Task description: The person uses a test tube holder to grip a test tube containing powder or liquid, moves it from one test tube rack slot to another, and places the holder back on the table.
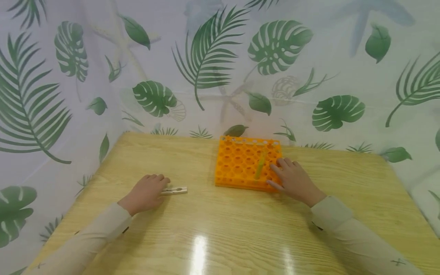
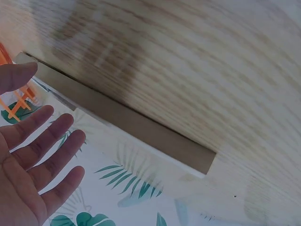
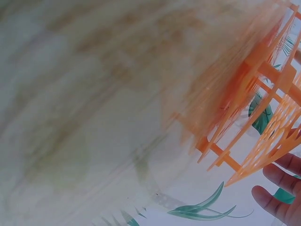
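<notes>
Sleeves (image 1: 364, 233) closest, L grip (image 1: 146, 194) released nr wooden clip (image 1: 178, 190), R grip (image 1: 297, 181) released at rack (image 1: 240, 184).

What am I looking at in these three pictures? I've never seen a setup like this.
There's no machine, only a person's bare left hand and right hand. The wide picture comes from a head camera, the close ones from one on each wrist. On the table are a pale clip, like a clothespin, and an orange rack with a yellow-green tube in or on it. Neither hand visibly grips anything: the left is at the clip, the right at the rack's right side.
</notes>
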`<action>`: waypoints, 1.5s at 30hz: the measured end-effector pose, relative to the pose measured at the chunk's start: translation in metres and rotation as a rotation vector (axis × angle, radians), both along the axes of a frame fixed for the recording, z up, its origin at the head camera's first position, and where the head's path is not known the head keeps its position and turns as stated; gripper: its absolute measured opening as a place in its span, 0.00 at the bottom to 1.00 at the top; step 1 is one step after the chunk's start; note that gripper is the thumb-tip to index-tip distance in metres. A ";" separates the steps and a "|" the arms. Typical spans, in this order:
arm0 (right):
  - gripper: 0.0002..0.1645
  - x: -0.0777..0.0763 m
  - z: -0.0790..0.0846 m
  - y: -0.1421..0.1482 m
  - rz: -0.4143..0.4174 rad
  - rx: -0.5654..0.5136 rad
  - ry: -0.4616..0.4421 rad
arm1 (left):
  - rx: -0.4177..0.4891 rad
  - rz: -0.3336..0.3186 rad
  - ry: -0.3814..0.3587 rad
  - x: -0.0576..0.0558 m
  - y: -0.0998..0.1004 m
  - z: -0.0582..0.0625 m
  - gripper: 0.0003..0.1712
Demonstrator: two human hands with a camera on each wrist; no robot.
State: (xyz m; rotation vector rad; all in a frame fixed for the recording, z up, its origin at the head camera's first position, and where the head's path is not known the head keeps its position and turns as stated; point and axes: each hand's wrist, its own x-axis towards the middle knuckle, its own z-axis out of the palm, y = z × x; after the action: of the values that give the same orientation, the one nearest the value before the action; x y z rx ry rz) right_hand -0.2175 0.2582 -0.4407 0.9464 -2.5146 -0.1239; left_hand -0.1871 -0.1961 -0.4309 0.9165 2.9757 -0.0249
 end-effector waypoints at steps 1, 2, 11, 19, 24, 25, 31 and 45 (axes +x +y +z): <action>0.28 0.000 0.000 -0.001 0.001 -0.007 -0.006 | -0.001 0.001 -0.002 0.000 -0.001 -0.001 0.25; 0.28 0.000 0.000 -0.002 0.001 -0.012 -0.013 | -0.001 0.002 -0.002 0.000 -0.002 -0.001 0.23; 0.28 -0.004 -0.005 -0.017 -0.015 0.001 -0.066 | -0.018 0.007 0.051 0.007 -0.016 -0.004 0.09; 0.26 -0.003 -0.004 -0.019 -0.013 0.012 -0.050 | -0.015 -0.021 0.080 0.006 -0.019 -0.009 0.10; 0.27 -0.002 -0.005 -0.013 -0.036 0.024 -0.064 | -0.025 -0.033 0.098 0.003 -0.016 -0.012 0.09; 0.27 -0.002 -0.005 -0.013 -0.039 0.024 -0.069 | -0.026 -0.033 0.101 0.003 -0.015 -0.012 0.09; 0.27 0.001 -0.003 -0.009 -0.050 0.030 -0.065 | -0.015 -0.030 0.106 0.002 -0.012 -0.010 0.09; 0.27 0.002 0.000 0.001 -0.058 0.036 -0.035 | 0.033 -0.037 0.107 0.000 -0.008 -0.008 0.08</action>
State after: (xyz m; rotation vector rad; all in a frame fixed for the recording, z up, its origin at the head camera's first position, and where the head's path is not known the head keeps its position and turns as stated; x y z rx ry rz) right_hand -0.2159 0.2596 -0.4404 0.8968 -2.5810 -0.1728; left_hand -0.1874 -0.2042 -0.4394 1.0044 3.0651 -0.0263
